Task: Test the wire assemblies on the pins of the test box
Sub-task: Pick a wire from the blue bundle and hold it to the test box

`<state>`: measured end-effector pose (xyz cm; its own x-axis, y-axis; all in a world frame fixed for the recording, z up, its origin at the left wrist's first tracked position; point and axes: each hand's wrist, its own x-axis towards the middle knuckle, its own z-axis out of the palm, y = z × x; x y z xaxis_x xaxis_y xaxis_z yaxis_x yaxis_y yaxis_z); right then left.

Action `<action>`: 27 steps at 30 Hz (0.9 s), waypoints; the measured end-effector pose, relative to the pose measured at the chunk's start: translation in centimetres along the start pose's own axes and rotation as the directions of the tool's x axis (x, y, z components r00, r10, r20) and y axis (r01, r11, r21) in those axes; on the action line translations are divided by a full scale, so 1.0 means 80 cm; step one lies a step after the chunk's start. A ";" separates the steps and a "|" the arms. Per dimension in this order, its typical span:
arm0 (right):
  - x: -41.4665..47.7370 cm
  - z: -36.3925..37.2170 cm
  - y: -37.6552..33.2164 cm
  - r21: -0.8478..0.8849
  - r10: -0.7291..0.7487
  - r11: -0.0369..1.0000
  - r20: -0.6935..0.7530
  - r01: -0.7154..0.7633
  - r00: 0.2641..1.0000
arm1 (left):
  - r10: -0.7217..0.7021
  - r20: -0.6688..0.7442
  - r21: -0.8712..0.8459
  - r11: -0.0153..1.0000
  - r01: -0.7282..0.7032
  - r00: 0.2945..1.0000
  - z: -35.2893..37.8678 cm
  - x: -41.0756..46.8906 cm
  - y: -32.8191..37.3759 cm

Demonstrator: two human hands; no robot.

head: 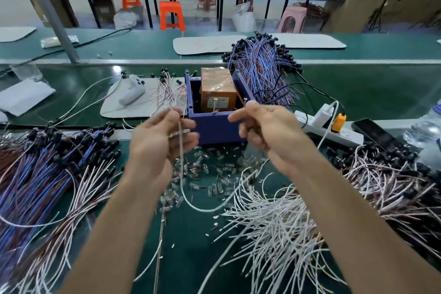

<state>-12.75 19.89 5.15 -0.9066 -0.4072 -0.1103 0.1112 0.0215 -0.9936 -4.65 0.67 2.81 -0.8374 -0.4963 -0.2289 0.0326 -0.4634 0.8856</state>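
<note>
— The wire?
— A thin white wire assembly (182,179) sags in a loop just before the square purple test box (214,129).
— And the hands?
— The left hand (164,136) pinches one end in its fingers; the right hand (262,133) curls round the other.

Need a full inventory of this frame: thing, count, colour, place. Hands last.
test box: one, purple, bench centre, orange block inside.
wire: one, white, looped between both hands.
white wires: pile, front right.
blue-brown bundles: two, front left and behind box.
pinkish wires: pile, black ends, far right.
connectors: many, clear, scattered before box.
power strip: one, white, right of box, orange plug in it.
phone: one, black, beside strip.
mat: one near, white, left of box.
stools: two orange, two pink, background.
left hand: pinches wire.
right hand: curled on wire's other end.
</note>
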 end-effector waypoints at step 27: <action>0.059 -0.079 -0.030 -0.742 -0.301 0.646 -0.030 0.180 0.953 | 0.534 0.148 0.978 0.046 -0.203 0.833 0.024 0.063 -0.007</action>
<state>-19.87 23.71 6.82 -0.9098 -0.3674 0.1929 -0.3938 0.6180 -0.6804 -9.91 -0.19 1.95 -0.7607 -0.5519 0.3416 -0.3621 0.7977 0.4822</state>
